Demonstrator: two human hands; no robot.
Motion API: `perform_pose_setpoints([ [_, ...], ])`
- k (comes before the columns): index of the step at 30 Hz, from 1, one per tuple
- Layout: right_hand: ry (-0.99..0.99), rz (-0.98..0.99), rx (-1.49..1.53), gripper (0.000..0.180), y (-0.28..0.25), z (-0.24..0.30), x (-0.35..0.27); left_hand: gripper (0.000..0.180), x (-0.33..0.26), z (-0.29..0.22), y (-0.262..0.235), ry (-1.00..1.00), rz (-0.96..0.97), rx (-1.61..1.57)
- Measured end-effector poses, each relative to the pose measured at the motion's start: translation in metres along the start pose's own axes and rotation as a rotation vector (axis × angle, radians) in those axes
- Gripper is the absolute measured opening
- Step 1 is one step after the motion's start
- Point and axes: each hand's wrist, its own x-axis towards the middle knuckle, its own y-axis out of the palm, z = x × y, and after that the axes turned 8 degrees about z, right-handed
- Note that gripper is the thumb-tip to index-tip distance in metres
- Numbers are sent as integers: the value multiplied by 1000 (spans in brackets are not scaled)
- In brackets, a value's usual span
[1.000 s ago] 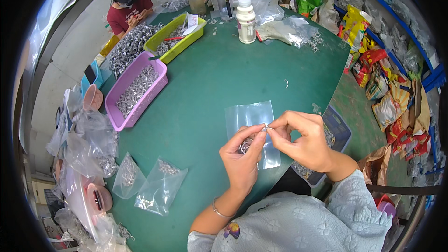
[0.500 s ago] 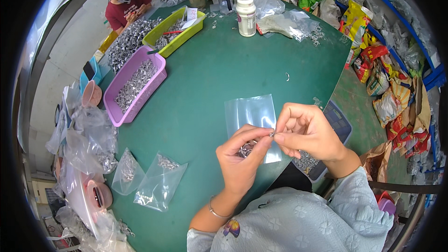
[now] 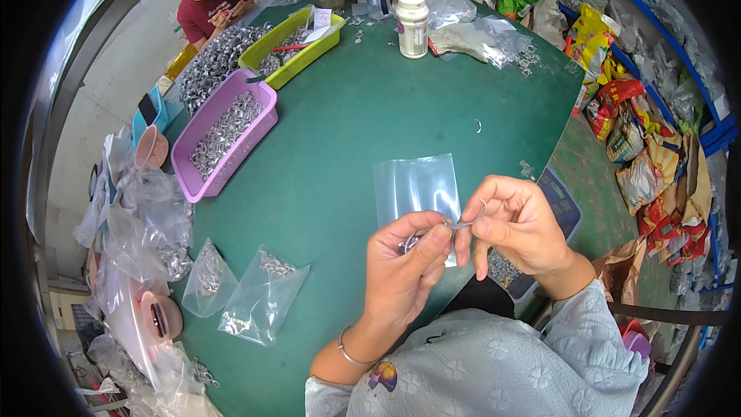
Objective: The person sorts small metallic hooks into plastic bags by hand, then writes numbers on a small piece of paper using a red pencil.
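Note:
My left hand (image 3: 401, 270) is closed around several small silvery curved metal pieces (image 3: 411, 242), with thumb and forefinger pinched together. My right hand (image 3: 525, 228) pinches a thin curved metal piece (image 3: 484, 208) whose arc rises above the fingertips. The fingertips of both hands meet at its lower end, where the join is too small to make out. Under and behind the hands, a flat clear plastic bag (image 3: 413, 181) lies on the green table (image 3: 332, 147). Past my right wrist sits a dark blue tray (image 3: 562, 205), with small metal bits beside my lap.
At the left stand a purple basket (image 3: 266, 120) and a yellow-green basket (image 3: 328, 40), both holding metal pieces. Two filled clear bags (image 3: 258, 309) lie nearer me. A white bottle (image 3: 412, 27) stands at the back. A co-worker (image 3: 212, 0) sits far left. Packed bags (image 3: 617, 108) line the right.
My right hand has shifted slightly right and turned, and a curved metal piece now shows between its fingers. My left thumb has closed further over the pieces in that hand.

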Motion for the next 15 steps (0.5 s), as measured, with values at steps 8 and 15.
perform_pose_setpoints([
  [8, -19, -33, -14, 13, 4, -2, -1, 14, -3, 0, -1, 5, 23, -16],
  [15, -34, -41, -70, 12, 6, -2, -2, 14, -3, -1, -1, 6, 31, -2],
])
